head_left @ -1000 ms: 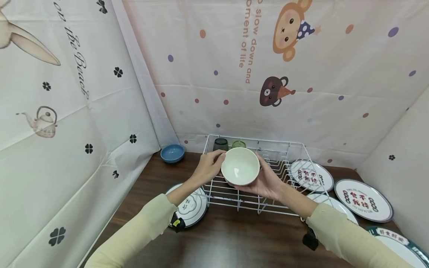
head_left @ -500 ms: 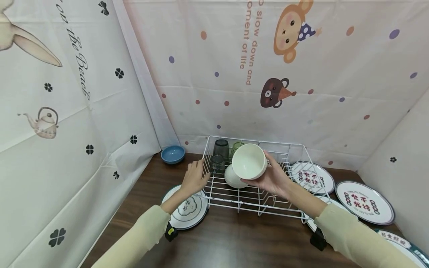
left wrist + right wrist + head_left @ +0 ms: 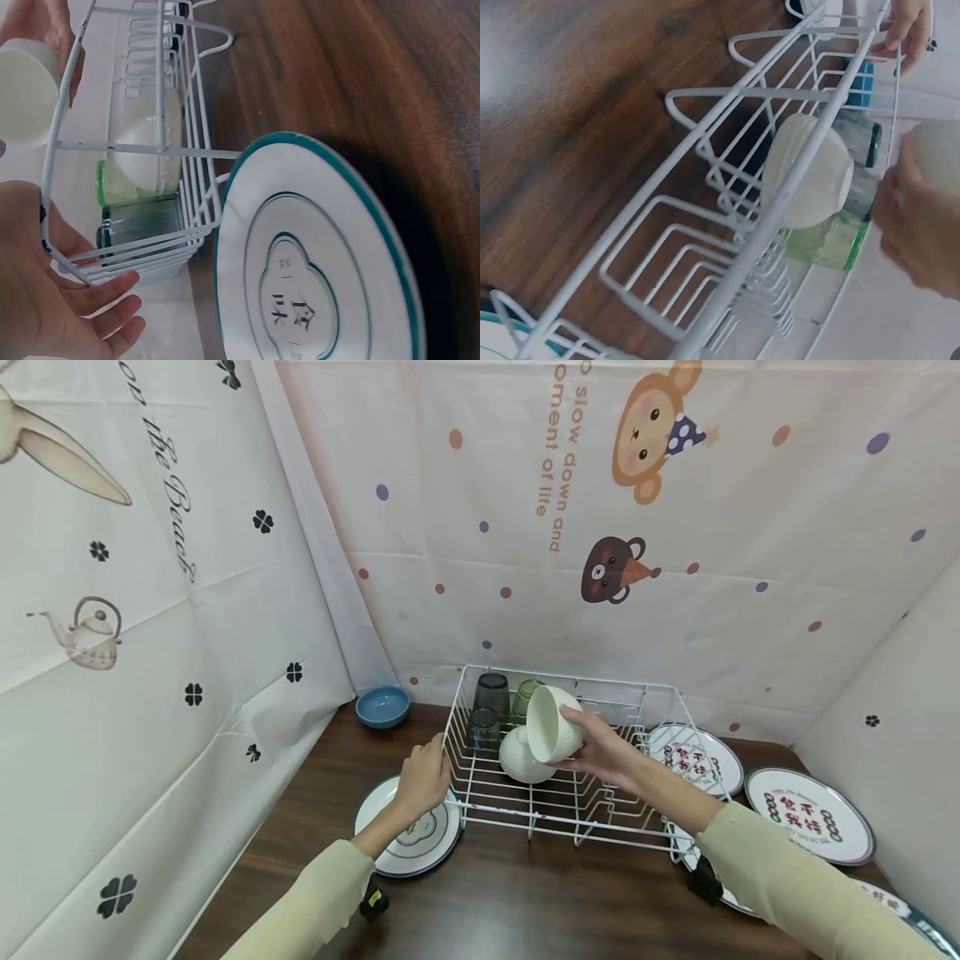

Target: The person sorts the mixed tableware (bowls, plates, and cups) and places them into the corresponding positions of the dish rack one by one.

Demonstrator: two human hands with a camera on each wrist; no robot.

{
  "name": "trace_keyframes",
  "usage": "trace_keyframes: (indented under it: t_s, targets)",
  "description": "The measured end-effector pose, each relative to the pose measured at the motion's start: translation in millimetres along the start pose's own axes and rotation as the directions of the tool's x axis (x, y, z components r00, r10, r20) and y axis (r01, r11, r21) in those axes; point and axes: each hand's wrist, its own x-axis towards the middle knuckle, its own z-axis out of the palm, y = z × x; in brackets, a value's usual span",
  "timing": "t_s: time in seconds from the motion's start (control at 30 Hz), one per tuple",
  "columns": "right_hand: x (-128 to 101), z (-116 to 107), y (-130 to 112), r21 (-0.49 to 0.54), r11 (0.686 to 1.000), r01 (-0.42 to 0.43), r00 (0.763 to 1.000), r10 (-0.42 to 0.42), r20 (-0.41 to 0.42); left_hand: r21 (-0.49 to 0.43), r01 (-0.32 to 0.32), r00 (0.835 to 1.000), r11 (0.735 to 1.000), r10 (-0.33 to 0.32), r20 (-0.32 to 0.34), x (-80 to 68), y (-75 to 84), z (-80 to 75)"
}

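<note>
My right hand (image 3: 606, 748) holds a white bowl (image 3: 546, 727) above the white wire dish rack (image 3: 532, 816), tilted with its mouth toward the left. Thumb and fingers grip it from the right side. Below it, inside the rack, another white bowl (image 3: 517, 760) lies upside down. At the left end of the rack, my left hand (image 3: 422, 777) grips the top wire, which passes between thumb and fingers in the left wrist view. Near that end stand a dark glass (image 3: 491, 692), a smaller dark glass (image 3: 483, 727) and a green glass (image 3: 524, 695), partly hidden by the held bowl.
A blue bowl (image 3: 382, 707) sits at the back left of the wooden table (image 3: 510, 893). White plates (image 3: 420, 847) lie beside the rack's left end. Several patterned plates (image 3: 810, 817) lie to the right. A printed cloth (image 3: 420, 627) hangs behind.
Both hands were on the bowl; the left let go and moved left and down to the rack's end wire. The right hand turned the bowl, tipping its mouth leftward.
</note>
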Motion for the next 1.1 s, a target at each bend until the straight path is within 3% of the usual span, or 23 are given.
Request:
trace_keyframes:
  t_s: [0.1,0.23,0.33,0.4,0.43,0.47,0.53,0.6,0.63,0.67,0.7,0.8,0.9,1.0,1.1]
  targets:
    - [5,10,2,-0.224,0.975,0.012,0.993,-0.037,-0.111,-0.031,0.031,1.0,0.999,-0.031,-0.001,0.1,-0.1,2.5]
    - [11,24,8,-0.428,0.902,-0.048,0.975,-0.052,-0.218,-0.082,0.069,0.998,0.994,-0.07,-0.01,-2.0,-1.7,4.7]
    - [16,31,14,-0.493,0.867,-0.071,0.971,-0.053,-0.233,-0.103,0.077,0.997,0.992,-0.078,-0.011,-4.0,-3.8,6.3]
    - [19,34,18,-0.574,0.817,-0.057,0.973,-0.084,-0.217,-0.109,0.087,0.996,0.99,-0.088,-0.008,-5.2,-4.7,7.9]
    - [20,35,19,-0.642,0.766,-0.035,0.972,-0.123,-0.199,-0.113,0.09,0.996,0.989,-0.092,-0.01,-5.8,-4.7,8.4]
    - [22,37,21,-0.723,0.691,0.002,0.971,-0.175,-0.164,-0.117,0.095,0.995,0.989,-0.097,-0.012,-6.2,-4.7,9.0]
    - [25,38,25,-0.869,0.485,0.096,0.955,-0.291,-0.057,-0.129,0.101,0.994,0.987,-0.104,-0.019,-6.4,-4.6,9.7]
    - [28,39,29,-0.953,0.242,0.185,0.919,-0.387,0.08,-0.139,0.104,0.994,0.985,-0.108,-0.025,-5.9,-3.7,10.0]
    - [30,40,31,-0.965,0.136,0.223,0.899,-0.412,0.15,-0.141,0.102,0.994,0.985,-0.107,-0.03,-5.6,-3.1,10.1]
    - [31,41,33,-0.965,0.052,0.258,0.882,-0.419,0.214,-0.142,0.102,0.994,0.985,-0.107,-0.031,-5.2,-2.7,10.2]
    - [33,42,34,-0.96,-0.011,0.281,0.873,-0.413,0.26,-0.14,0.097,0.994,0.985,-0.103,-0.036,-4.6,-2.4,10.5]
    - [38,47,40,-0.931,-0.149,0.333,0.857,-0.364,0.365,-0.136,0.094,0.994,0.986,-0.101,-0.044,-3.8,-1.9,11.3]
    - [44,52,45,-0.896,-0.25,0.368,0.846,-0.309,0.434,-0.142,0.087,0.994,0.986,-0.096,-0.052,-3.9,-0.9,11.0]
    - [49,55,50,-0.862,-0.324,0.391,0.84,-0.257,0.478,-0.146,0.072,0.995,0.987,-0.08,-0.054,-4.1,1.3,9.7]
    - [56,59,52,-0.835,-0.364,0.412,0.836,-0.214,0.506,-0.142,0.062,0.996,0.988,-0.07,-0.05,-3.4,2.1,7.3]
